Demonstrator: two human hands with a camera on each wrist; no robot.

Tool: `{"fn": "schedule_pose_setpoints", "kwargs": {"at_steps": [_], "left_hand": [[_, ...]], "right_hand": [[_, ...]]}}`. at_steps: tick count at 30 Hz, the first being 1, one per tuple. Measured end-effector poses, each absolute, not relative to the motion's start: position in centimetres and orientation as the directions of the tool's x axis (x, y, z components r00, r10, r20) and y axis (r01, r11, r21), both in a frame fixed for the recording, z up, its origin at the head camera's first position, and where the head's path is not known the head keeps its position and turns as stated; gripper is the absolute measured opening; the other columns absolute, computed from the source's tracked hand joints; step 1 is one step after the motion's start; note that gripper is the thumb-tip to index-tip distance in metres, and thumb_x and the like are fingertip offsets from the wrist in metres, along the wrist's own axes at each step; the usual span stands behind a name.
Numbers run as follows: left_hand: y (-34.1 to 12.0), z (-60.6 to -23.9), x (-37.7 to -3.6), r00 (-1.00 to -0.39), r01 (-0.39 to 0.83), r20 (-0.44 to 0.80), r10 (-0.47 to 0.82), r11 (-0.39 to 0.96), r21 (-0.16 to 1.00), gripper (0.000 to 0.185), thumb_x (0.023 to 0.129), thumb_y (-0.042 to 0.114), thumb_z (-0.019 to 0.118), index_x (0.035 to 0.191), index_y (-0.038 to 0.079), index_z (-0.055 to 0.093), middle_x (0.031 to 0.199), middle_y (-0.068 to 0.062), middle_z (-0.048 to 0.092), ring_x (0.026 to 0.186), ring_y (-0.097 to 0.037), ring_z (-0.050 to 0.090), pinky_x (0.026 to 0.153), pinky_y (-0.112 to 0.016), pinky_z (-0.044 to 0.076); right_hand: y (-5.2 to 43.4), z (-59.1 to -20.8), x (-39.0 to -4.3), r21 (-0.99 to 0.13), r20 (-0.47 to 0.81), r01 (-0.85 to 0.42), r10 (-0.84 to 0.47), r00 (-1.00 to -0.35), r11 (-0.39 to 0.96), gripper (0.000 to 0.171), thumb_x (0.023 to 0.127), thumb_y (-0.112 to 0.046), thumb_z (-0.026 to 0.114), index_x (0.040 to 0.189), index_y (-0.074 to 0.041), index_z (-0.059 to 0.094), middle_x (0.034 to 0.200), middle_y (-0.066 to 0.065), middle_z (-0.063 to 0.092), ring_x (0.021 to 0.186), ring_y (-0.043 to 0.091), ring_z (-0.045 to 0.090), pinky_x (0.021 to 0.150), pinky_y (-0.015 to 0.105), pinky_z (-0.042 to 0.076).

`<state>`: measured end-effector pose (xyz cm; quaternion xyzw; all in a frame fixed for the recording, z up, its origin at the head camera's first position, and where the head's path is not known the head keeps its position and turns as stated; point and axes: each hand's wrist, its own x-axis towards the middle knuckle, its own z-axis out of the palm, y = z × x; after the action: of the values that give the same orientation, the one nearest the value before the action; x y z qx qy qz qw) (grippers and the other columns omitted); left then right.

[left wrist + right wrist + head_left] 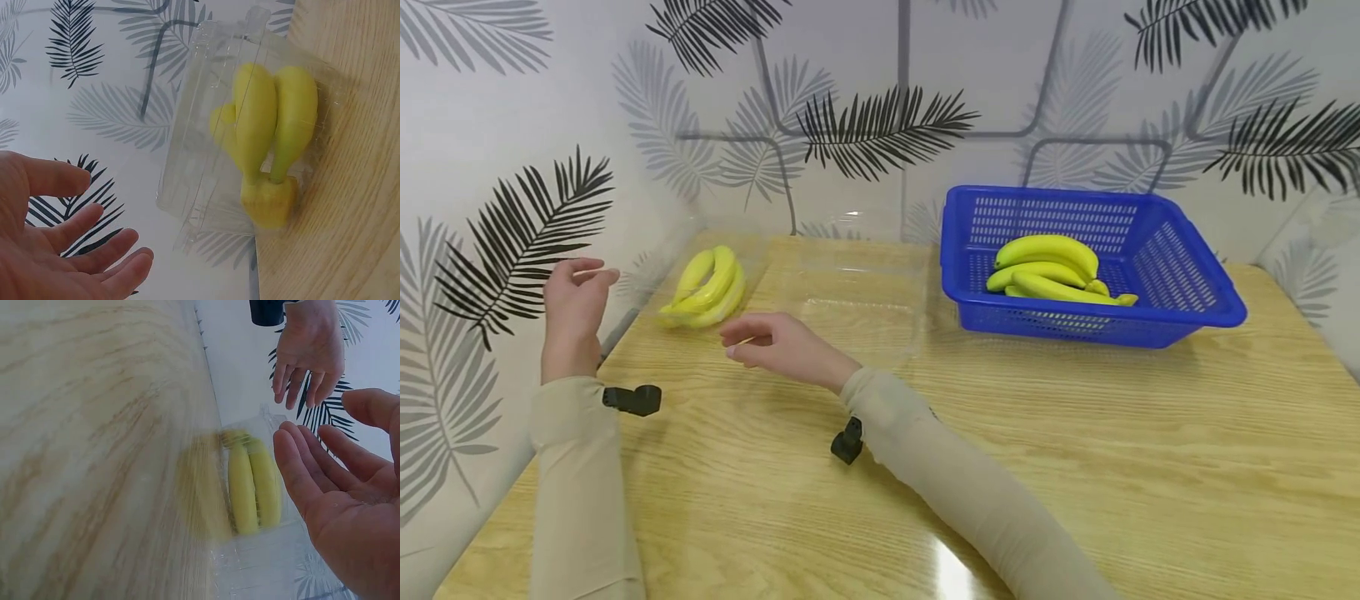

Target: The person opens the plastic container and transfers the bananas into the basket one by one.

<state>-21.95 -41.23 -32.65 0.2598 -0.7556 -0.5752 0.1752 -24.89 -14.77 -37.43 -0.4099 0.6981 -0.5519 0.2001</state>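
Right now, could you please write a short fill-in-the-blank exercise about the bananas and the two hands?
1. The blue plastic basket holds a bunch of yellow ____.
2. The other yellow banana bunch lies in a clear plastic ____.
3. The left hand and right hand both hold ____.

Missing words: bananas; container; nothing

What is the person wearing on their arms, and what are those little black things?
Both arms wear long, snug beige sleeves down to the wrists. The left hand and right hand are bare. A small black camera is strapped at each wrist.

Open left hand (50, 250) beside boxed bananas (269, 137)
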Motion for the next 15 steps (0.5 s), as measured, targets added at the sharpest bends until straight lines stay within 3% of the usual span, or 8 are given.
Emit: {"fn": "schedule_pose_setpoints", "kwargs": {"at_steps": [7,15], "left_hand": [[-41.54,-33.10,-22.14,-0.804,-0.170,-0.044,-0.593,0.158,0.973,0.020,0.098,0.030,0.057,0.116,0.026,0.050,0.109,0.011,0.043,0.098,-0.006,0.043,0.104,-0.035,0.034],[-41.81,-33.29,-22.50,-0.812,-0.157,-0.052,-0.582,0.130,0.979,0.021,0.099,0.031,0.056,0.118,0.024,0.049,0.110,0.010,0.044,0.098,-0.006,0.046,0.107,-0.034,0.036]], "right_hand": [[-14.57,-37.86,-25.55,-0.932,0.175,-0.358,-0.799,-0.575,0.054,0.032,0.097,-0.010,0.061,0.129,-0.003,0.061,0.118,0.006,0.066,0.098,0.010,0.065,0.084,0.022,0.055],[-14.87,-37.68,-25.28,-0.926,0.148,-0.364,-0.793,-0.591,0.099,0.033,0.098,-0.009,0.060,0.130,-0.003,0.060,0.124,0.013,0.064,0.096,0.010,0.065,0.081,0.021,0.055]]}}
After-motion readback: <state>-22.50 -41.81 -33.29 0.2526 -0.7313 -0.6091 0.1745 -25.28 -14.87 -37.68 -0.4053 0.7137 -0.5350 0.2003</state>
